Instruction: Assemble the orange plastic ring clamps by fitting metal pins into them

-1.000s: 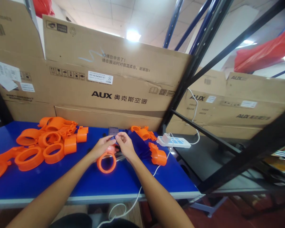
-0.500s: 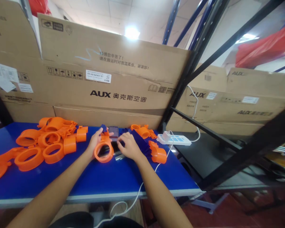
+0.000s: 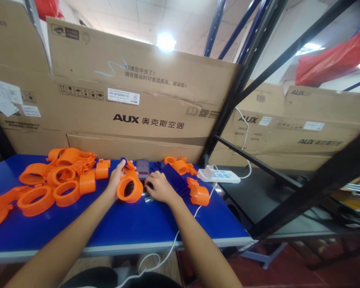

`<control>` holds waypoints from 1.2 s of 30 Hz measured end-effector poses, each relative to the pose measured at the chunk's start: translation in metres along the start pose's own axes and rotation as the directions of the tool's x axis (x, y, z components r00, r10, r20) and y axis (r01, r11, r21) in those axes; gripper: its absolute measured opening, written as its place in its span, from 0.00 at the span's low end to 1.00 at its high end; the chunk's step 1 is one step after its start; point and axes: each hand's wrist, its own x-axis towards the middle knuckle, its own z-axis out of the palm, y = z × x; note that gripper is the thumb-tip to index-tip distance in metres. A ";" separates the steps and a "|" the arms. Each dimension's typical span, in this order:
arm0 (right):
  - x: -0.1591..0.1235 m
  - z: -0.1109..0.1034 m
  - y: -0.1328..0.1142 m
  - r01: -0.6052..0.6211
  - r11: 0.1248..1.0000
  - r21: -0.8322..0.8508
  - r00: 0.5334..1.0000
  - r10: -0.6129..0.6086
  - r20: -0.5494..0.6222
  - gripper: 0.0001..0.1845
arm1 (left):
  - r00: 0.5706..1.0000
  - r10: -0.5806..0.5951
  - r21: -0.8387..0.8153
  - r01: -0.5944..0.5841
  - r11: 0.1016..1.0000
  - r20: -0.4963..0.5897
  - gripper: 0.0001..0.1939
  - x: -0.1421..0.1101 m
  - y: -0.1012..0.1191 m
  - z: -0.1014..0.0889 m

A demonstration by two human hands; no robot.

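Observation:
My left hand [image 3: 116,180] grips an orange plastic ring part [image 3: 130,191] by its narrow upper end, with the ring facing me. A bit of dark blue material shows at that end, by the fingertips. To the right, my right hand [image 3: 159,186] is low over the table with its fingers curled and closed; what is in them, if anything, is hidden. Just below its fingers lies a small shiny metallic piece [image 3: 149,199]. A phone [image 3: 143,168] stands behind and between the hands. Dark blue pieces [image 3: 177,178] are fanned out beyond my right hand.
Several orange ring parts [image 3: 67,193] are heaped on the left of the blue table [image 3: 120,230]. More orange parts [image 3: 199,195] lie at right. A white power strip [image 3: 223,176] with a cable sits past the right edge. Large cardboard boxes [image 3: 156,104] stand behind.
The orange ring part has turned and tilted in my left hand, so more of its outer wall shows. My right hand has shifted slightly left and down.

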 end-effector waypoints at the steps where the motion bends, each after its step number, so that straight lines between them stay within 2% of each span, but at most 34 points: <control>1: 0.000 0.000 0.000 -0.007 1.000 -0.010 1.000 0.007 -0.025 0.05 | 1.000 0.006 0.005 -0.006 1.000 0.004 0.29 0.000 -0.001 0.000; 4: 0.001 -0.003 0.003 -0.109 0.993 -0.053 0.979 0.097 -0.180 0.07 | 1.000 0.009 0.019 -0.009 1.000 0.024 0.30 -0.001 -0.002 0.000; 8: -0.001 -0.008 0.015 -0.355 0.930 -0.095 0.876 0.295 -0.382 0.09 | 0.999 0.025 0.030 -0.027 0.999 0.040 0.30 -0.002 -0.002 0.000; 11: -0.004 -0.006 0.023 -0.451 0.883 -0.132 0.834 0.364 -0.416 0.10 | 0.998 0.030 0.051 -0.033 0.998 0.055 0.30 -0.003 -0.003 0.000; 16: -0.006 -0.001 0.025 -0.500 0.842 -0.203 0.823 0.389 -0.414 0.09 | 0.995 0.000 0.058 -0.006 0.998 0.100 0.30 -0.004 -0.004 0.002; 20: -0.005 -0.005 0.024 -0.522 0.830 -0.195 0.809 0.409 -0.423 0.10 | 0.993 -0.010 0.046 0.005 0.999 0.117 0.31 -0.004 -0.004 0.003; 25: -0.002 -0.015 0.020 -0.513 0.849 -0.124 0.768 0.389 -0.509 0.10 | 0.986 -0.040 0.057 0.031 0.998 0.159 0.30 -0.008 -0.006 0.004; 28: -0.001 -0.016 0.015 -0.472 0.881 0.000 0.726 0.389 -0.567 0.11 | 0.968 -0.077 0.064 0.063 0.996 0.238 0.29 -0.014 -0.007 0.007; 30: -0.001 -0.015 0.011 -0.419 0.902 0.106 0.715 0.400 -0.573 0.12 | 0.945 -0.103 0.058 0.089 0.994 0.310 0.29 -0.017 -0.009 0.008; 33: 0.000 -0.012 0.003 -0.274 0.931 0.241 0.758 0.363 -0.541 0.14 | 0.916 -0.133 0.057 0.121 0.991 0.378 0.30 -0.022 -0.012 0.009; 36: 0.002 -0.009 -0.005 -0.109 0.912 0.394 0.808 0.313 -0.500 0.14 | 0.915 -0.143 0.062 0.130 0.990 0.376 0.30 -0.022 -0.016 0.010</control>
